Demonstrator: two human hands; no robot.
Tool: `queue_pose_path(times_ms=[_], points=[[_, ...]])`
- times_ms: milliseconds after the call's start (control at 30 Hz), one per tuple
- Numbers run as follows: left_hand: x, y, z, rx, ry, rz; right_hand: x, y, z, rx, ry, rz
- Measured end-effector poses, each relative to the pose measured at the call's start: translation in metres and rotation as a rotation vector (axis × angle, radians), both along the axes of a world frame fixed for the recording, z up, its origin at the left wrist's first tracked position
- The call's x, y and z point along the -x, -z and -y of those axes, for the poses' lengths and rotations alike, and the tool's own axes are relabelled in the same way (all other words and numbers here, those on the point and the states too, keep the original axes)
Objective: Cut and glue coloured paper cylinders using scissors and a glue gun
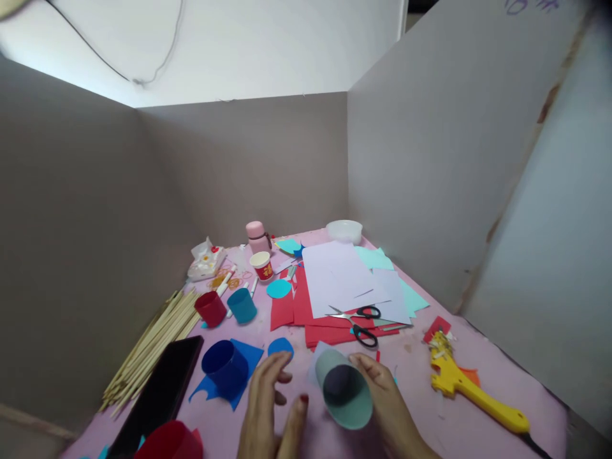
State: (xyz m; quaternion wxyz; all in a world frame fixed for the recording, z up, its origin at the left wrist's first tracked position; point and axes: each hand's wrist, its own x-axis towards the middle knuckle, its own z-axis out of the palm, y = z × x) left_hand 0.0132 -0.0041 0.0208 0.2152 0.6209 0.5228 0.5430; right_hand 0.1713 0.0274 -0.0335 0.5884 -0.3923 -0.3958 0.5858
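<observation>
The right hand has the pale green paper tube, low down & nr the front of the pink desk. Its fingers curl over the top & right side of the tube, so that hand is grasping it.

The tube lies on its side. Its round open end looks back at the person. Its long way runs away from them, toward the scissors & the red paper.

So the tube sits in btw the two hands: just left of the right hand, just right of the left hand. The left hand is open w/ fingers spread, nothing in it. Its thumb is very close to the tube's left edge; can't tell if it touches. The right hand is the nearer one, since it is on the tube.

Further left a dark blue tube lies on blue paper, well apart. A yellow tool lies off to the right.
</observation>
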Motion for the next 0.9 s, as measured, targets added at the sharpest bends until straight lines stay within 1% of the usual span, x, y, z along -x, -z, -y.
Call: queue_pose_path(times_ms=[33, 67, 100, 133, 167, 233, 467, 533, 600, 667, 733, 900], points=[[-0.003, 0.001, -0.003, 0.16, 0.004, 0.135, 0.001, 0.0, 0.001, 0.008, -0.018, -0.024], [-0.006, 0.004, -0.007, 0.31, 0.04, 0.254, 0.001, 0.001, 0.001, 0.017, -0.034, -0.041], [-0.008, 0.006, -0.011, 0.426, 0.103, 0.342, 0.002, 0.002, 0.001, 0.024, -0.044, -0.048], [-0.009, 0.009, -0.015, 0.502, 0.171, 0.394, 0.002, 0.002, 0.002, 0.029, -0.048, -0.046], [-0.01, 0.012, -0.018, 0.539, 0.226, 0.422, 0.002, 0.004, 0.002, 0.032, -0.047, -0.037], [-0.01, 0.019, -0.022, 0.546, 0.272, 0.433, 0.002, 0.007, 0.001, 0.032, -0.041, -0.018], [-0.004, 0.039, -0.024, 0.55, 0.269, 0.496, 0.0, 0.017, -0.002, 0.074, -0.091, -0.004], [-0.004, 0.046, -0.024, 0.574, 0.285, 0.567, 0.0, 0.018, -0.003, 0.085, -0.078, 0.017], [-0.004, 0.051, -0.024, 0.56, 0.336, 0.69, 0.001, 0.018, -0.003, 0.08, -0.036, 0.078], [-0.005, 0.053, -0.024, 0.502, 0.407, 0.779, 0.003, 0.016, -0.003, 0.055, 0.008, 0.155], [-0.005, 0.052, -0.022, 0.46, 0.458, 0.783, 0.004, 0.014, -0.003, 0.037, 0.016, 0.208], [0.0, 0.047, -0.017, 0.491, 0.517, 0.799, 0.003, 0.015, -0.002, 0.083, -0.018, 0.24]])
